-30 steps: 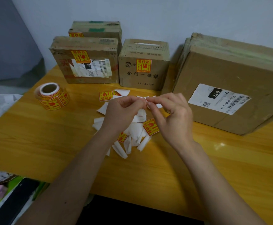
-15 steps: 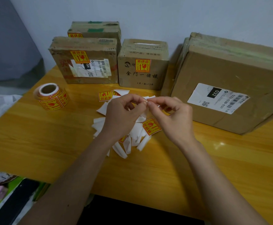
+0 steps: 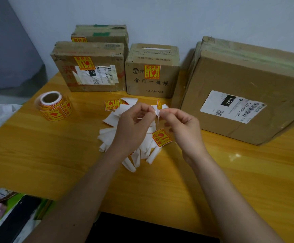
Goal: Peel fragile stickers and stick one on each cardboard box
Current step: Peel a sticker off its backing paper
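At frame centre, our left hand (image 3: 133,126) and right hand (image 3: 184,128) both pinch a small yellow-and-red fragile sticker on white backing paper (image 3: 157,109) above the orange wooden table (image 3: 37,155). The large brown cardboard box with a white shipping label (image 3: 244,95) stands at right, near the hands. A heap of white curled backing strips (image 3: 142,146) lies below the hands.

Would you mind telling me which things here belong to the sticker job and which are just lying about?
Job:
sticker being peeled, pinched by left hand and right hand
sticker roll
loose stickers
large unlabelled box
three stickered boxes

Lying about:
backing scraps
dark object at the table's near edge
clutter at lower left
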